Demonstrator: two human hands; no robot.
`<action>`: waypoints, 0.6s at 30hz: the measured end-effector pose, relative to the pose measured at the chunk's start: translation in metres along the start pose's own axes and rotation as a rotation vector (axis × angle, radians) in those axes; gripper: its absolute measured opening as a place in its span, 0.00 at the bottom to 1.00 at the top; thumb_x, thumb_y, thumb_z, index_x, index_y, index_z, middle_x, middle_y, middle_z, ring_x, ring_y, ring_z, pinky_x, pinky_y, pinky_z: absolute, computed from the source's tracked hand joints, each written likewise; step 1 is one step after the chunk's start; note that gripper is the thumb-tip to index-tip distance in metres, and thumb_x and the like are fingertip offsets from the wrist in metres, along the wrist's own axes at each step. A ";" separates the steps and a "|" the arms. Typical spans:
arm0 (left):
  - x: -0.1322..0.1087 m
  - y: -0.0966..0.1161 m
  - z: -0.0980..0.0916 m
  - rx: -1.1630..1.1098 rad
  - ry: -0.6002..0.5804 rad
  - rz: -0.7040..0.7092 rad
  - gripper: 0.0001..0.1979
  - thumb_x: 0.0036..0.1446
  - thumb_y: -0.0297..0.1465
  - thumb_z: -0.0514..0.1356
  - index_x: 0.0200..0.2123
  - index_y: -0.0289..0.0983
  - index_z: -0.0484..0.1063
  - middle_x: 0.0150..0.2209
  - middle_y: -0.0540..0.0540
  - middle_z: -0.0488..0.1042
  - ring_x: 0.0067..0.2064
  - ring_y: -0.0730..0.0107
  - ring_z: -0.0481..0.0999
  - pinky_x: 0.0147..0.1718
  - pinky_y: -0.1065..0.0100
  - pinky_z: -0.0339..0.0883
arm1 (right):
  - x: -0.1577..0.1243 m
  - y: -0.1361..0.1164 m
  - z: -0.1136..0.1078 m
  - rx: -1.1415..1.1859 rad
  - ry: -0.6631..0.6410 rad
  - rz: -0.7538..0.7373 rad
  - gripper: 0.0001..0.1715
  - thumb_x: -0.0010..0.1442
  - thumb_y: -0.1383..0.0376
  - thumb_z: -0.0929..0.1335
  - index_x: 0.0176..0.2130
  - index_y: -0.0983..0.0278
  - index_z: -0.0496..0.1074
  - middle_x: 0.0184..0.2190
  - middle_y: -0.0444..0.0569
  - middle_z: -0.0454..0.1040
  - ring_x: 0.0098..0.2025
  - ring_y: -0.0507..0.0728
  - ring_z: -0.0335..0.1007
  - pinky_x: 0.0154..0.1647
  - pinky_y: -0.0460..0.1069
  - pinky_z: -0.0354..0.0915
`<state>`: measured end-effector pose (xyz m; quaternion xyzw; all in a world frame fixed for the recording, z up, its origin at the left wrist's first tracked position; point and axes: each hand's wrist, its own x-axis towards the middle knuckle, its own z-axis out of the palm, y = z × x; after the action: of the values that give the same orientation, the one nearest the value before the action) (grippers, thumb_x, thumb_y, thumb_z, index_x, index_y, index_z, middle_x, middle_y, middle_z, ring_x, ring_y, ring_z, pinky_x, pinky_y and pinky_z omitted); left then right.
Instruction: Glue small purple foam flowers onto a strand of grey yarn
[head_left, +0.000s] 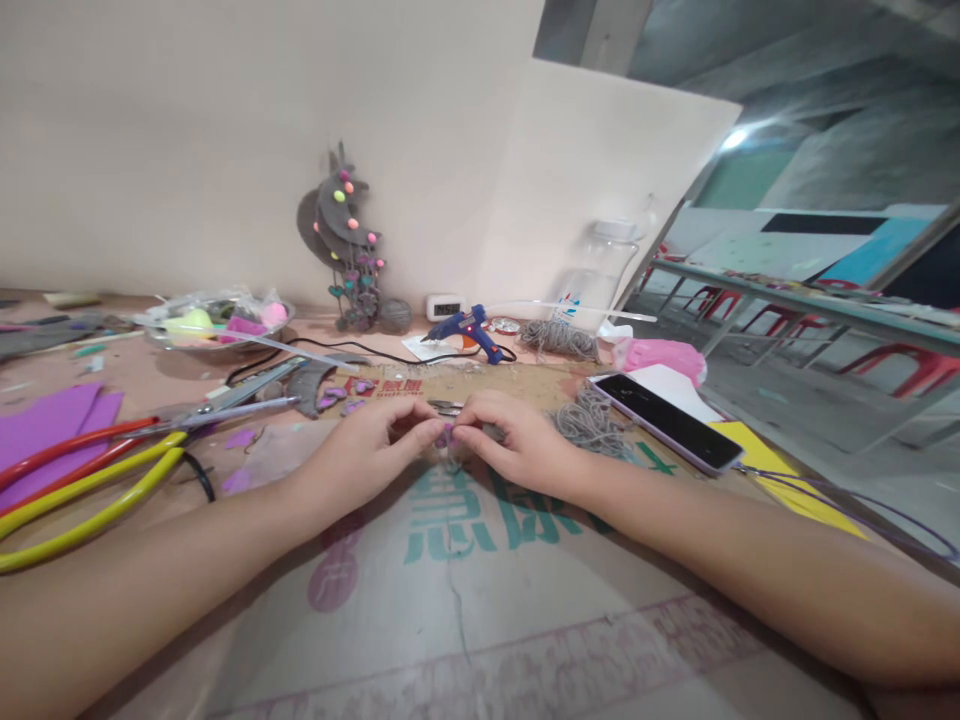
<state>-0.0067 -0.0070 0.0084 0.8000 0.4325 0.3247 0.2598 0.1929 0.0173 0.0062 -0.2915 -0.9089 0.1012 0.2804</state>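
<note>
My left hand [375, 445] and my right hand [514, 440] meet at the middle of the cardboard-covered table [480, 600]. Both pinch a small purple piece [447, 435] between their fingertips, and a thin grey strand hangs from it. Just behind the fingers lie small metal snips [446, 407]. A bundle of grey yarn [596, 420] rests right of my right hand. Several small purple felt shapes [346, 392] lie beyond my left hand.
Yellow and red handled scissors [97, 465] lie at left on purple felt sheets [45, 425]. A blue glue gun [469, 330], a grey felt ornament [346, 240] and a bowl of pompoms [217, 325] stand at the back. A phone [664, 420] lies at right.
</note>
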 end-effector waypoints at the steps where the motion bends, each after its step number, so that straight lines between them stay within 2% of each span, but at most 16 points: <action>1: 0.000 0.000 0.000 0.005 -0.006 -0.005 0.11 0.60 0.35 0.52 0.32 0.36 0.71 0.29 0.51 0.73 0.32 0.70 0.70 0.31 0.71 0.60 | 0.000 0.000 0.000 0.001 -0.006 -0.006 0.10 0.62 0.65 0.62 0.32 0.65 0.70 0.29 0.48 0.71 0.35 0.53 0.65 0.40 0.49 0.61; 18: 0.001 0.002 -0.001 0.008 -0.017 0.014 0.10 0.60 0.32 0.52 0.31 0.37 0.72 0.29 0.52 0.74 0.32 0.72 0.71 0.31 0.72 0.60 | -0.001 0.001 0.001 0.003 -0.020 -0.015 0.11 0.62 0.64 0.61 0.32 0.65 0.70 0.29 0.47 0.71 0.34 0.53 0.65 0.40 0.48 0.60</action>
<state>-0.0058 -0.0073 0.0103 0.8069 0.4257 0.3180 0.2580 0.1932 0.0175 0.0049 -0.2833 -0.9136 0.1034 0.2727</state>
